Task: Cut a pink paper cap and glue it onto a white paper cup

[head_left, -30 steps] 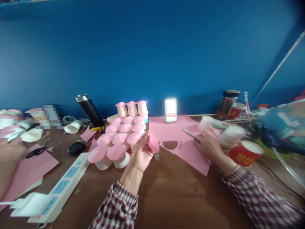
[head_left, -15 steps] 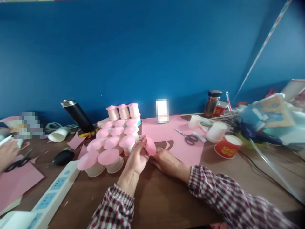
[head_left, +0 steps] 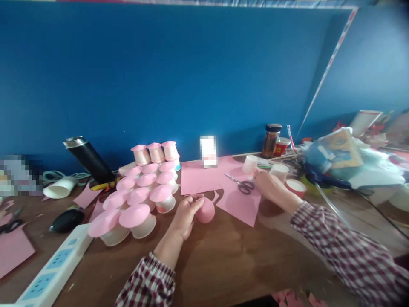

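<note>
My left hand (head_left: pixel 187 215) is closed on the rim of a shallow pink paper cone (head_left: pixel 205 211), thumb on top, held above the brown table. My right hand (head_left: pixel 273 187) is stretched out to the right, between the scissors (head_left: pixel 246 187) and the white paper cups (head_left: pixel 279 171). Its fingers are curled downward; what they hold, if anything, is hidden. Just beyond its fingertips stands a small white cup (head_left: pixel 250 163). To the left of my left hand stand rows of upturned paper cups (head_left: pixel 143 226), topped with pink paper cones (head_left: pixel 136 215).
Pink paper sheets (head_left: pixel 204 179) lie under the scissors. On the left are a power strip (head_left: pixel 53 268), a black mouse (head_left: pixel 67 219) and a tilted black flask (head_left: pixel 89 160). A red cup (head_left: pixel 295 187), a jar (head_left: pixel 271 140) and plastic bags (head_left: pixel 338 149) occupy the right side.
My right hand has left the pink cone and moved right and away from me, beside the cups. The left hand keeps the cone, now turned more face-on. The view has swung slightly right.
</note>
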`<state>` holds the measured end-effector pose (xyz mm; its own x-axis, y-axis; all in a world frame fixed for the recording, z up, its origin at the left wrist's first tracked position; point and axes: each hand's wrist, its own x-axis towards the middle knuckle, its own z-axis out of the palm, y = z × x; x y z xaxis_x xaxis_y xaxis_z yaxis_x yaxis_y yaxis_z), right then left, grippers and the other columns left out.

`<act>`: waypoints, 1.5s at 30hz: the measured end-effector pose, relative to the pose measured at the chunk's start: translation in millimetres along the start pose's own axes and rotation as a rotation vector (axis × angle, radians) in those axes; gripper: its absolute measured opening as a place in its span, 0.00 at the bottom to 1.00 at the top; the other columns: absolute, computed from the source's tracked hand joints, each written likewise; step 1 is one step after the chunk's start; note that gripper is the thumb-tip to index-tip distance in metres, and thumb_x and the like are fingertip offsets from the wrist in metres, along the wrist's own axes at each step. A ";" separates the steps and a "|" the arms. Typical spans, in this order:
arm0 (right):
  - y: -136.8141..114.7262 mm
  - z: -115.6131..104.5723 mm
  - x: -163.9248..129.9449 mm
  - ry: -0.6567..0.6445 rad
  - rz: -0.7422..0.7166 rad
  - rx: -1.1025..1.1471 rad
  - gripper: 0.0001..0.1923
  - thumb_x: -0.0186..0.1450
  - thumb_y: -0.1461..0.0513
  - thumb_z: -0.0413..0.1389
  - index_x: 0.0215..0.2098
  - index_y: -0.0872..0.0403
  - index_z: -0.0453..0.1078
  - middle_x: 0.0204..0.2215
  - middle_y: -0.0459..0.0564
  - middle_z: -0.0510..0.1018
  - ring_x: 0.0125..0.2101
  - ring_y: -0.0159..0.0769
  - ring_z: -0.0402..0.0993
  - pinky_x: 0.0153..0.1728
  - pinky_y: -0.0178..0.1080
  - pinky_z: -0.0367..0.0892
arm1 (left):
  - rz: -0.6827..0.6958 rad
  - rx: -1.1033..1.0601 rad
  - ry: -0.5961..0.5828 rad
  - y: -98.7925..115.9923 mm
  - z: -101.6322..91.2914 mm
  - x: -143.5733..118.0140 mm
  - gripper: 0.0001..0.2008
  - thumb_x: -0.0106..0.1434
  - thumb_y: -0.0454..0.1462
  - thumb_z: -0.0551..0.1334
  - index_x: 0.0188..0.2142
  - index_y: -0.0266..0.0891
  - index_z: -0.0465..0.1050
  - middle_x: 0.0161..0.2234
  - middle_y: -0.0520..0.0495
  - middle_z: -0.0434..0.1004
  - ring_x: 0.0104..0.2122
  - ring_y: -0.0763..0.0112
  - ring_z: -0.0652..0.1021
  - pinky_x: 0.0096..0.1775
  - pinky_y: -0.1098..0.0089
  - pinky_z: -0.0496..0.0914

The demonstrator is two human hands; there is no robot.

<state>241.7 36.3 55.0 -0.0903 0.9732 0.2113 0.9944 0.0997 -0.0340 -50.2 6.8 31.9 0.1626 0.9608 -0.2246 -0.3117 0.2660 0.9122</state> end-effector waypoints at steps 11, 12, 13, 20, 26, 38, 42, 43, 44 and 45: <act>-10.2 -16.3 -15.1 -0.055 0.053 -0.171 0.13 0.67 0.64 0.44 0.41 0.58 0.70 0.32 0.60 0.77 0.32 0.45 0.76 0.28 0.37 0.64 | 0.008 0.141 -0.009 -2.2 -1.6 0.3 0.22 0.48 0.43 0.69 0.41 0.36 0.71 0.32 0.48 0.74 0.30 0.73 0.73 0.29 0.75 0.65; -7.1 -22.6 -13.9 -0.051 0.054 -0.177 0.14 0.67 0.63 0.44 0.41 0.58 0.70 0.31 0.59 0.78 0.31 0.45 0.76 0.28 0.38 0.63 | -0.007 0.158 -0.010 -2.3 -1.6 0.4 0.22 0.48 0.44 0.69 0.41 0.36 0.70 0.32 0.48 0.74 0.30 0.73 0.73 0.28 0.75 0.64; -2.2 -29.8 -11.5 -0.040 0.059 -0.180 0.15 0.68 0.62 0.44 0.43 0.58 0.70 0.31 0.59 0.78 0.32 0.46 0.76 0.29 0.39 0.63 | -0.022 0.175 -0.010 -2.4 -1.8 0.3 0.23 0.48 0.44 0.68 0.41 0.37 0.70 0.32 0.49 0.74 0.29 0.73 0.72 0.27 0.76 0.63; 33.3 -66.8 19.0 0.083 0.115 0.005 0.16 0.66 0.58 0.45 0.43 0.51 0.73 0.38 0.50 0.80 0.35 0.41 0.75 0.32 0.35 0.62 | -0.007 0.201 -0.021 -4.1 -2.1 0.5 0.22 0.49 0.45 0.68 0.41 0.37 0.70 0.31 0.51 0.72 0.28 0.75 0.71 0.27 0.76 0.62; 18.2 -40.1 59.7 0.052 0.320 0.003 0.19 0.65 0.57 0.48 0.50 0.56 0.68 0.45 0.60 0.75 0.42 0.47 0.73 0.35 0.39 0.63 | 0.006 0.238 -0.019 -10.9 -4.3 4.6 0.22 0.49 0.46 0.67 0.42 0.38 0.70 0.29 0.51 0.72 0.27 0.75 0.70 0.25 0.76 0.61; 22.4 -17.5 95.0 -0.010 0.442 0.061 0.18 0.64 0.58 0.52 0.45 0.64 0.69 0.39 0.66 0.77 0.41 0.48 0.74 0.35 0.39 0.65 | -0.006 0.120 0.005 -4.6 -3.9 1.9 0.21 0.49 0.43 0.69 0.40 0.35 0.72 0.29 0.50 0.73 0.26 0.78 0.70 0.23 0.79 0.61; -11.5 -35.6 72.4 0.164 0.331 0.095 0.26 0.65 0.54 0.51 0.57 0.59 0.58 0.45 0.63 0.75 0.44 0.49 0.72 0.38 0.42 0.65 | 0.075 -0.103 0.053 15.5 -13.3 -3.3 0.19 0.48 0.40 0.69 0.40 0.38 0.72 0.30 0.52 0.73 0.26 0.78 0.72 0.24 0.79 0.65; -26.4 -39.3 61.5 0.209 0.225 0.164 0.26 0.65 0.54 0.51 0.57 0.58 0.58 0.47 0.62 0.74 0.44 0.48 0.72 0.39 0.42 0.66 | 0.104 -0.157 0.070 22.5 -16.6 -5.5 0.18 0.48 0.39 0.69 0.40 0.38 0.73 0.29 0.53 0.73 0.26 0.79 0.72 0.23 0.79 0.65; -43.3 -41.5 48.6 0.200 0.108 0.261 0.25 0.66 0.54 0.50 0.57 0.57 0.58 0.48 0.60 0.74 0.43 0.46 0.73 0.38 0.40 0.66 | 0.137 -0.205 0.087 29.8 -19.9 -8.0 0.17 0.48 0.38 0.69 0.39 0.38 0.73 0.29 0.53 0.73 0.25 0.79 0.72 0.23 0.80 0.66; -61.7 -42.0 34.3 0.128 -0.012 0.376 0.23 0.67 0.54 0.49 0.57 0.56 0.59 0.47 0.59 0.75 0.40 0.43 0.74 0.36 0.39 0.67 | 0.173 -0.247 0.119 36.7 -23.1 -10.6 0.16 0.48 0.37 0.69 0.38 0.39 0.74 0.30 0.53 0.73 0.26 0.79 0.72 0.24 0.80 0.67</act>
<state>179.5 54.8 105.4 -0.0711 0.9403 0.3328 0.9019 0.2032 -0.3812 -85.0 8.3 59.9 -0.0189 0.9920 -0.1251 -0.5450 0.0946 0.8331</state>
